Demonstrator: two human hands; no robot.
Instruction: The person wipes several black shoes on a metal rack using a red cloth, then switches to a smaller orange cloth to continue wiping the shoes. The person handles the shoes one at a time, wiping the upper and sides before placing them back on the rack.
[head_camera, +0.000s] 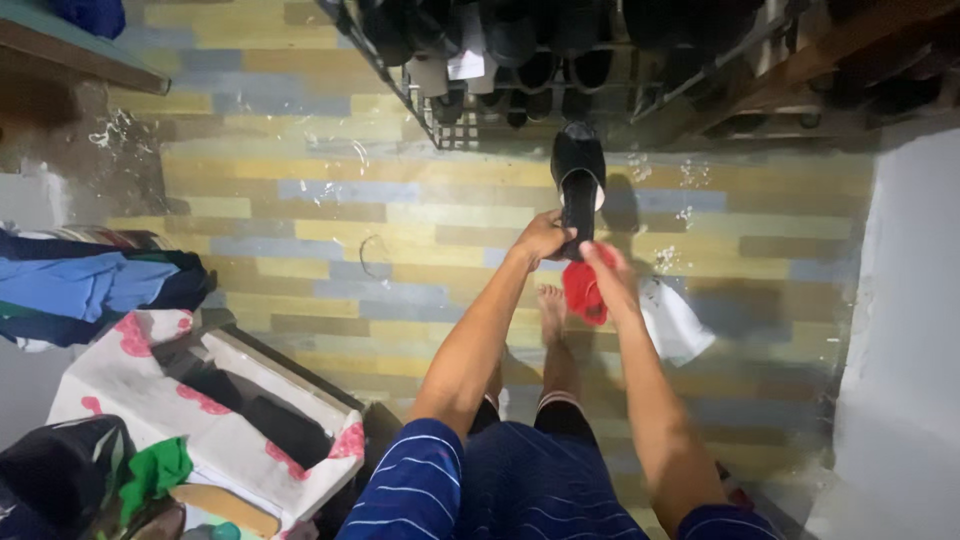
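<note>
My left hand (540, 238) grips the heel end of a black shoe (578, 175), which I hold out in front of me with its open top facing up. My right hand (607, 280) is closed on a red cloth (582, 292) right below the shoe's heel end. Both arms reach forward over my bare foot (550, 305) on the striped floor. A white cloth or paper (672, 320) lies on the floor just right of my right hand.
A wire shoe rack (520, 70) with several dark shoes stands ahead. An open white box with pink marks (215, 400) sits at lower left beside piled clothes (90, 285). A pale wall (900, 350) runs along the right. Wet spots glisten on the floor.
</note>
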